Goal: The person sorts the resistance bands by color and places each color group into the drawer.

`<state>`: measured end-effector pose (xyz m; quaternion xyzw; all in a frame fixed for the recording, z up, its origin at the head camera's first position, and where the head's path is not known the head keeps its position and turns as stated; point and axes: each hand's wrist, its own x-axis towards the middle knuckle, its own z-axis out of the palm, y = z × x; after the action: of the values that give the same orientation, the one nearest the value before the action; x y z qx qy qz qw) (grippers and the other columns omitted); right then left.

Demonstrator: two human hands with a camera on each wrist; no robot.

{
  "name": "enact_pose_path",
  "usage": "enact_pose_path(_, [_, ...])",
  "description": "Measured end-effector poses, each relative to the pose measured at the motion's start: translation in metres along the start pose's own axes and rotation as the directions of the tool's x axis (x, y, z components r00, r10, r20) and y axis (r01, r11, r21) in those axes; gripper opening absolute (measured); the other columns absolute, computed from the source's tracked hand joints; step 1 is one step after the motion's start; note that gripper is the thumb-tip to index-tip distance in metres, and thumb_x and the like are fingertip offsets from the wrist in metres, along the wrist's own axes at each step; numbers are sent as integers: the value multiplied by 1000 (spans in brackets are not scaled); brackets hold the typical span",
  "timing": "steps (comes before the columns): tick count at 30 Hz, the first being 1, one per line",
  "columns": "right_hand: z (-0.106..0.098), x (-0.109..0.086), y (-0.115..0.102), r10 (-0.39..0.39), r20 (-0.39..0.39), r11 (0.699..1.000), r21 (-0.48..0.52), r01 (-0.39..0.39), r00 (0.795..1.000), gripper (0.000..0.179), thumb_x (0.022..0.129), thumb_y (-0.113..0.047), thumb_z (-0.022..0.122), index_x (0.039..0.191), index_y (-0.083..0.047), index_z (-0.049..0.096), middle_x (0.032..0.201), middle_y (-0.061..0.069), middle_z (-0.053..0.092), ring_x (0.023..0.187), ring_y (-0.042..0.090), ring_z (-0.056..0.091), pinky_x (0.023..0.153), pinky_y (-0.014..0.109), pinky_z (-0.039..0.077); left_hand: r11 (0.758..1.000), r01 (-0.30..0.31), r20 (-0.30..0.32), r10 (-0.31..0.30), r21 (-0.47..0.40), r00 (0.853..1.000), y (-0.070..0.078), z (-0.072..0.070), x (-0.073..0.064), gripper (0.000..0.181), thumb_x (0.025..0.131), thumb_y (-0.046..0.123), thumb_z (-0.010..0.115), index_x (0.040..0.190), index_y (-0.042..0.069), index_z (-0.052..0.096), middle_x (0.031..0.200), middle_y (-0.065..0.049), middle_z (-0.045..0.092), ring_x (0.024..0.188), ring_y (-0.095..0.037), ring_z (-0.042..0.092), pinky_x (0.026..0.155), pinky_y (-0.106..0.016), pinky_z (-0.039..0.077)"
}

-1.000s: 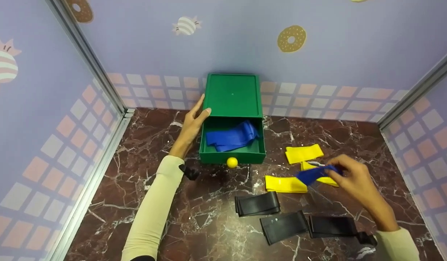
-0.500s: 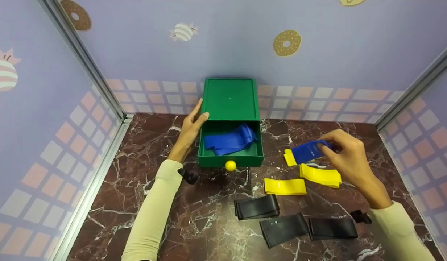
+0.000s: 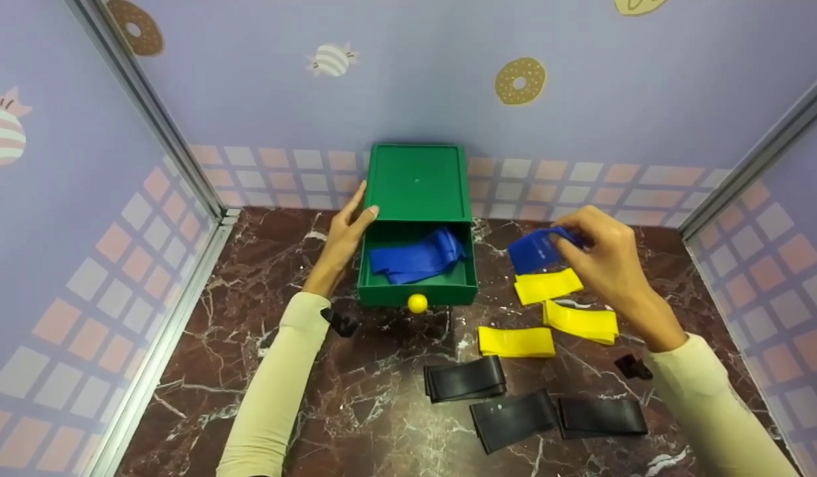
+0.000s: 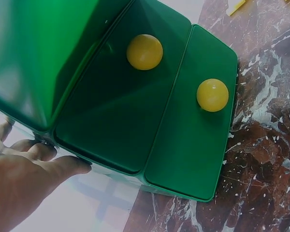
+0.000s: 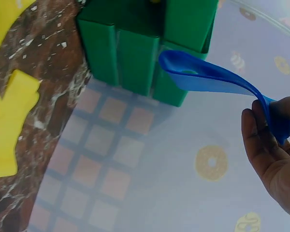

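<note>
My right hand (image 3: 600,248) pinches one end of a blue elastic loop band (image 3: 534,250), raised to the right of a green drawer cabinet (image 3: 418,182). In the right wrist view the band's looped far end (image 5: 179,63) stretches toward the cabinet. The top drawer (image 3: 385,295) is pulled out, and folded blue bands (image 3: 415,258) lie inside it. On the cabinet's left side rests my left hand (image 3: 345,235), thumb near the top front edge and fingers along the side wall. The left wrist view shows those fingers (image 4: 67,166) touching the side, below the opened drawer.
Three yellow bands (image 3: 516,342) lie on the marbled table right of the cabinet, with three black bands (image 3: 514,419) nearer me. Yellow ball knobs (image 4: 212,95) stick out from the drawer fronts. A patterned wall (image 3: 415,73) stands behind the cabinet, with more walls at both sides.
My right hand has carried the blue band away from me and leftward, from over the yellow bands to behind them. The left hand keeps its place on the cabinet.
</note>
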<state>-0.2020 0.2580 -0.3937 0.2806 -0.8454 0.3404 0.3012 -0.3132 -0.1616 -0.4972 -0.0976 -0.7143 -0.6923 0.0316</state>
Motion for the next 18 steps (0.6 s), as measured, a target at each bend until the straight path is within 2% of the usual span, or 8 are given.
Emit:
enact_pose_path(8, [14,26,-24,-7,-38,998,69,9,999,17,91,14,80,103,2,78,93,13,75,74,14,56,66,14,44,1000,-3,1,3,3,1000,2,0,-1,71,109,41,67,173,34,37,181,-3,29,165,-25,31,134,-46,25])
enact_pose_path(15, [31,42,-43,26,-78,988,151,-14,997,13,92,12,81,102,5,77,98,13,78,81,17,65,73,16,54,1000,-8,3,8,5,1000,2,1,0,73,109,39,67,174,26,36,180,-4,30,165,-25,30,134,-44,26])
enact_pose_path(18, [41,47,-51,37,-74,980,199,-22,997,12,92,12,81,102,5,77,99,13,78,81,19,68,74,18,57,1000,-4,-5,4,14,1000,1,0,-1,72,109,40,68,173,30,38,180,-3,30,166,-24,28,134,-44,24])
